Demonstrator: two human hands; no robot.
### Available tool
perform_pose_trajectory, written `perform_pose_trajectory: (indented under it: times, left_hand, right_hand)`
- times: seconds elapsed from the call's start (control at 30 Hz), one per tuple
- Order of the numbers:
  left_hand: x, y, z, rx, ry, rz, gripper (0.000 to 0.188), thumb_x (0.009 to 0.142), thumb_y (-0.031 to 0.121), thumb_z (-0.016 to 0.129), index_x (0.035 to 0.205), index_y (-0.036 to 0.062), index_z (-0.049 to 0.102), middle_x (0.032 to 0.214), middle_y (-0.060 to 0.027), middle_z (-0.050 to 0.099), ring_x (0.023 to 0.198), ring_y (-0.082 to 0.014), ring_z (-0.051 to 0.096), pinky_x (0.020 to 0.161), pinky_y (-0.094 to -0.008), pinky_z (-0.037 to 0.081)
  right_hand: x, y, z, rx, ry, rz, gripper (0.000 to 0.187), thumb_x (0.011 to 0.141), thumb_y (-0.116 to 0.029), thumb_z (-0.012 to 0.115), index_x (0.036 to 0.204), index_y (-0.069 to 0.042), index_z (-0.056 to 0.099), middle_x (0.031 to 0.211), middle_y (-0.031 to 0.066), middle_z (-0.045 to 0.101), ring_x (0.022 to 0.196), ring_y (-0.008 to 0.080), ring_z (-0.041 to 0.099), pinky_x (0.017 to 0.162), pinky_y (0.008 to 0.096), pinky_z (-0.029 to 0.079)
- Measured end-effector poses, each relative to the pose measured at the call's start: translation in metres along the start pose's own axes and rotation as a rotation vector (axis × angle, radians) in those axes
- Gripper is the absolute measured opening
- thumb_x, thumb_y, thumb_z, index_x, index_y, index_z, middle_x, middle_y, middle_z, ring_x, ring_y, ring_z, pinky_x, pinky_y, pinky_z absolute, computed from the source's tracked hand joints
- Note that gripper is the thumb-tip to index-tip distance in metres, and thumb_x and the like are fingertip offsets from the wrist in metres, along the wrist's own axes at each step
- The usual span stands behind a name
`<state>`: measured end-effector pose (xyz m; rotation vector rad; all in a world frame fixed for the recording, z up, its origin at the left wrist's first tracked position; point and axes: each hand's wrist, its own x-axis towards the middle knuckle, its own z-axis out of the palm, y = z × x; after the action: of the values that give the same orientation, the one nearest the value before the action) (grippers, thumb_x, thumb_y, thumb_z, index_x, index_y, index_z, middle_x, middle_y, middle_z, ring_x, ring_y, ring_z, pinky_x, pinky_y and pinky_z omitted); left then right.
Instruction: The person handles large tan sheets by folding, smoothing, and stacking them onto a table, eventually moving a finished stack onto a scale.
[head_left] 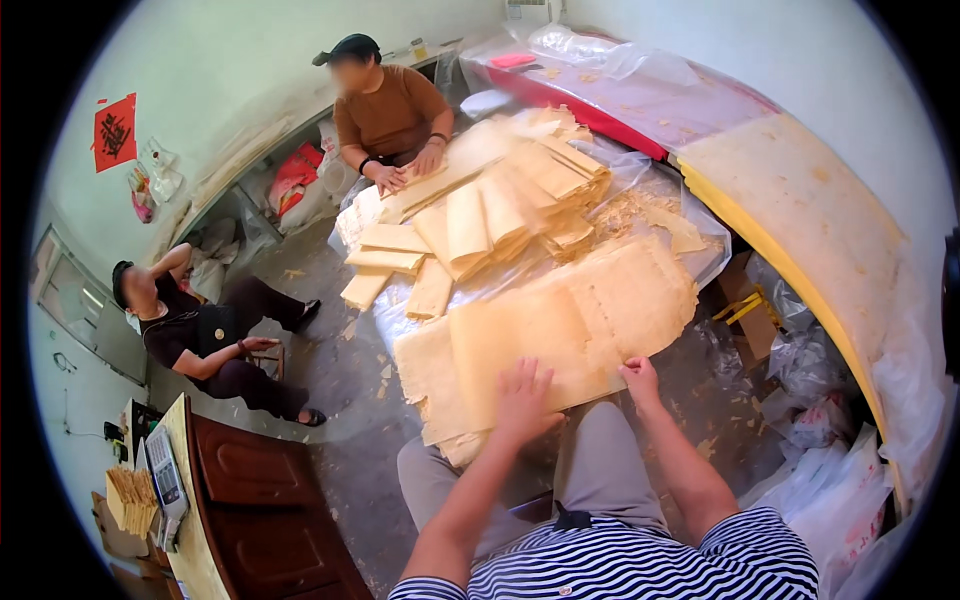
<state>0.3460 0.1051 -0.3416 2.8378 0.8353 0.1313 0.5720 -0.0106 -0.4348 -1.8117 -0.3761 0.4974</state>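
A wide stack of thin, pale-yellow sheets [630, 290] with ragged edges lies at the near end of the plastic-covered table, in front of my lap. They look like dried bean curd skin. My left hand [525, 402] rests on the sheets near their front edge, fingers spread, slightly blurred. At the right front edge my right hand [640, 380] pinches the rim of a sheet between thumb and fingers. Beyond lie folded bundles [480, 220] of the same material, piled across the table. Broken flakes [640, 205] are heaped on the right.
Across the table a co-worker [395, 110] has both hands on folded sheets. Another person [215, 330] sits at the left. A wooden cabinet [255, 460] with a scale [163, 470] stands at lower left. A long yellow-edged bench [800, 190] and plastic bags [835, 490] line the right.
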Motion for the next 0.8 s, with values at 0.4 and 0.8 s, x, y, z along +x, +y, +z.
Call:
perform_pose_trajectory:
  times: [0.4, 0.8]
  left_hand:
    - [-0.049, -0.067, 0.001, -0.029, -0.027, 0.066, 0.084, 0.061, 0.044, 0.075, 0.133, 0.0195, 0.040, 0.142, -0.0127, 0.029, 0.136, -0.0310, 0.017, 0.102, -0.0650, 0.011]
    - [-0.065, -0.005, 0.047, -1.094, 0.500, -0.528, 0.033, 0.089, 0.023, 0.047, 0.107, -0.0035, 0.056, 0.096, -0.0175, 0.061, 0.093, -0.0319, 0.058, 0.079, -0.0368, 0.044]
  right_hand:
    - [-0.052, -0.060, 0.007, -0.105, -0.801, 0.326, 0.023, 0.084, -0.020, 0.058, 0.099, -0.004, 0.061, 0.086, 0.0018, 0.063, 0.070, 0.0108, 0.057, 0.063, 0.0271, 0.049]
    - [-0.095, -0.135, 0.068, -0.197, -0.888, -0.525, 0.043, 0.081, -0.026, 0.062, 0.119, -0.010, 0.051, 0.109, 0.0087, 0.056, 0.091, 0.0177, 0.056, 0.080, 0.0303, 0.044]
